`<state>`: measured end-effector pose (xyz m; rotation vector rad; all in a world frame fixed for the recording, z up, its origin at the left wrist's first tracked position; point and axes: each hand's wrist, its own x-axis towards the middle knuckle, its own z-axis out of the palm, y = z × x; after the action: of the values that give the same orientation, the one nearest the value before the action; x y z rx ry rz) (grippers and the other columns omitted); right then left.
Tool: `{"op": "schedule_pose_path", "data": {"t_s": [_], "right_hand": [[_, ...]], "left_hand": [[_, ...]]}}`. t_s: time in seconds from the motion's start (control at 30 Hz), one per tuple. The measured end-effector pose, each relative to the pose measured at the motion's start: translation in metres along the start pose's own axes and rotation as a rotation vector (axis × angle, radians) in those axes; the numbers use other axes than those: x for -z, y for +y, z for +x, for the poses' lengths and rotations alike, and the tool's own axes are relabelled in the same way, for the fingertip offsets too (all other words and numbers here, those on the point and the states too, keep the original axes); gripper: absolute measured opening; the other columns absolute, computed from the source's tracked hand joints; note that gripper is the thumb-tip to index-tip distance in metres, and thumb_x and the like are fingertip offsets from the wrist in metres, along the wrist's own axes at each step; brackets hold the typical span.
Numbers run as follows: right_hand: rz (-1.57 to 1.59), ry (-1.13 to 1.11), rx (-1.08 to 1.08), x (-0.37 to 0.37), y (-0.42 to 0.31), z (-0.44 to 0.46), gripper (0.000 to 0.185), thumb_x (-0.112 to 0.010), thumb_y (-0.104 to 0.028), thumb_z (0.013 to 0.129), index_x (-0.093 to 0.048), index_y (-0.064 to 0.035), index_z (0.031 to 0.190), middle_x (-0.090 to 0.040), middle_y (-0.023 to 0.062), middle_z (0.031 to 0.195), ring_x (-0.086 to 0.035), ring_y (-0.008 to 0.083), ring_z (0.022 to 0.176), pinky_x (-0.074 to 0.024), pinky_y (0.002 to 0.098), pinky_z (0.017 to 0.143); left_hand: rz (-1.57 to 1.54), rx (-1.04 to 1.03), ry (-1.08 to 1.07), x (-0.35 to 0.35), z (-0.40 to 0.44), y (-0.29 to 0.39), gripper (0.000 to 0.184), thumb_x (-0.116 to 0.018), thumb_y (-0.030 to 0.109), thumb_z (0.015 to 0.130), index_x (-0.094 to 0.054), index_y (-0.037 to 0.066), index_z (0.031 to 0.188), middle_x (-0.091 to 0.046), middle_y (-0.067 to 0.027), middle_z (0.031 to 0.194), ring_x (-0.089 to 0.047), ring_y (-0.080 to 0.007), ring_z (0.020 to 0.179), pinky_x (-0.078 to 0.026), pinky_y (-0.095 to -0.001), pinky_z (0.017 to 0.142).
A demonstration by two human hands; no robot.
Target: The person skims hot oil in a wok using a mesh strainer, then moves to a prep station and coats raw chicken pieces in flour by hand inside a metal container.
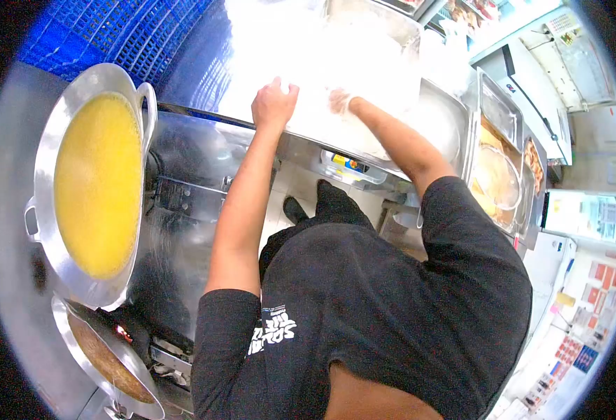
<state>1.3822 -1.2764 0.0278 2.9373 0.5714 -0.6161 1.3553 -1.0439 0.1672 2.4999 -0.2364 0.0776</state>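
My left hand (274, 103) is over the near edge of a brightly lit steel counter (189, 77), its fingers curled and thumb sticking out to the right. What it holds, if anything, is lost in the glare. To its right, my right hand (341, 102) reaches into a washed-out white area. Its fingers look dusted with something white, and a pale band circles the wrist. Glare hides the fingertips and whatever they touch. Behind that hand is the faint rim of a metal tray (420, 38).
At left stands a large two-handled pan of yellow liquid (98, 185). Below it, a second pan with brown liquid (108, 353) sits beside a small flame (122, 332). Blue plastic baskets (147, 35) stand behind. Trays of food (493, 175) line the right side.
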Motion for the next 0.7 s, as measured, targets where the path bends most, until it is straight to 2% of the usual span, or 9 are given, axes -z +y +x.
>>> {"op": "schedule_pose_path", "data": {"t_s": [0.17, 0.2, 0.27, 0.33, 0.37, 0.47, 0.5, 0.57, 0.7], "right_hand": [[0.103, 0.196, -0.157, -0.026, -0.047, -0.019, 0.044, -0.058, -0.028, 0.079, -0.054, -0.0082, 0.118, -0.065, 0.0202, 0.096, -0.063, 0.0307, 0.091, -0.0498, 0.044, 0.078], [0.032, 0.239, -0.126, -0.017, -0.047, -0.036, 0.037, -0.057, -0.026, 0.078, -0.062, -0.0049, 0.108, -0.065, 0.0221, 0.093, -0.063, 0.0289, 0.09, -0.0485, 0.0411, 0.078], [-0.195, -0.094, 0.065, 0.012, -0.01, -0.026, 0.042, -0.062, -0.024, 0.076, -0.059, -0.0058, 0.113, -0.066, 0.0168, 0.093, -0.064, 0.0313, 0.082, -0.0519, 0.044, 0.073], [0.037, -0.183, 0.175, 0.018, 0.045, -0.022, 0.033, -0.065, -0.024, 0.075, -0.061, -0.0042, 0.101, -0.066, 0.0135, 0.087, -0.063, 0.0309, 0.076, -0.0525, 0.0447, 0.07], [0.376, -0.095, 0.187, 0.014, 0.076, -0.027, 0.025, -0.065, -0.025, 0.076, -0.065, -0.0022, 0.087, -0.066, 0.0129, 0.082, -0.063, 0.0293, 0.073, -0.0515, 0.0441, 0.07], [-0.222, 0.502, 0.807, -0.021, 0.138, -0.032, 0.023, -0.064, -0.023, 0.076, -0.065, -0.0007, 0.081, -0.065, 0.0136, 0.075, -0.061, 0.0261, 0.07, -0.0506, 0.0428, 0.071], [0.032, 0.215, 0.501, -0.013, 0.122, -0.046, 0.022, -0.06, -0.023, 0.079, -0.064, -0.0031, 0.088, -0.064, 0.0133, 0.082, -0.061, 0.0271, 0.073, -0.0499, 0.0426, 0.074], [0.089, -0.135, 0.192, -0.009, 0.084, -0.077, 0.023, -0.06, -0.024, 0.079, -0.064, -0.0036, 0.09, -0.064, 0.0135, 0.083, -0.061, 0.0274, 0.075, -0.0494, 0.0423, 0.075], [0.09, -0.182, 0.107, -0.028, 0.001, -0.111, 0.025, -0.059, -0.025, 0.08, -0.063, -0.0047, 0.093, -0.065, 0.0138, 0.085, -0.061, 0.0279, 0.078, -0.0483, 0.0419, 0.078]], "left_hand": [[-0.02, -0.022, 0.049, -0.006, -0.003, -0.008, 0.041, -0.054, 0.04, 0.08, -0.064, 0.003, 0.093, -0.065, -0.0237, 0.087, -0.063, -0.0388, 0.086, -0.048, -0.0479, 0.077], [-0.023, -0.012, 0.033, -0.005, -0.003, -0.007, 0.041, -0.054, 0.04, 0.08, -0.064, 0.003, 0.094, -0.065, -0.0237, 0.086, -0.063, -0.0388, 0.086, -0.048, -0.0479, 0.077], [-0.027, -0.007, 0.025, -0.003, 0.0, -0.006, 0.041, -0.054, 0.04, 0.08, -0.064, 0.003, 0.094, -0.065, -0.0235, 0.086, -0.063, -0.0388, 0.086, -0.048, -0.048, 0.077], [-0.022, -0.02, 0.026, -0.002, -0.002, -0.006, 0.04, -0.054, 0.04, 0.08, -0.063, 0.002, 0.093, -0.065, -0.0231, 0.086, -0.063, -0.0388, 0.086, -0.048, -0.048, 0.076], [-0.028, -0.015, 0.019, -0.003, -0.003, -0.006, 0.04, -0.054, 0.039, 0.08, -0.063, 0.003, 0.094, -0.065, -0.0228, 0.086, -0.063, -0.0388, 0.086, -0.048, -0.048, 0.076], [-0.035, 0.002, 0.007, -0.002, -0.002, -0.006, 0.04, -0.054, 0.039, 0.08, -0.063, 0.003, 0.094, -0.065, -0.022, 0.088, -0.062, -0.039, 0.086, -0.048, -0.0481, 0.076], [-0.031, 0.01, 0.004, -0.003, -0.002, -0.005, 0.04, -0.054, 0.039, 0.08, -0.063, 0.003, 0.094, -0.065, -0.0219, 0.088, -0.062, -0.039, 0.086, -0.048, -0.0482, 0.076], [-0.021, 0.022, -0.007, -0.002, -0.002, -0.004, 0.041, -0.054, 0.04, 0.08, -0.063, 0.003, 0.095, -0.065, -0.0218, 0.089, -0.062, -0.0389, 0.086, -0.048, -0.0482, 0.077], [0.004, 0.02, -0.009, 0.001, -0.003, 0.001, 0.045, -0.054, 0.041, 0.08, -0.063, 0.003, 0.101, -0.065, -0.0219, 0.092, -0.062, -0.0381, 0.09, -0.048, -0.0476, 0.079]]}}
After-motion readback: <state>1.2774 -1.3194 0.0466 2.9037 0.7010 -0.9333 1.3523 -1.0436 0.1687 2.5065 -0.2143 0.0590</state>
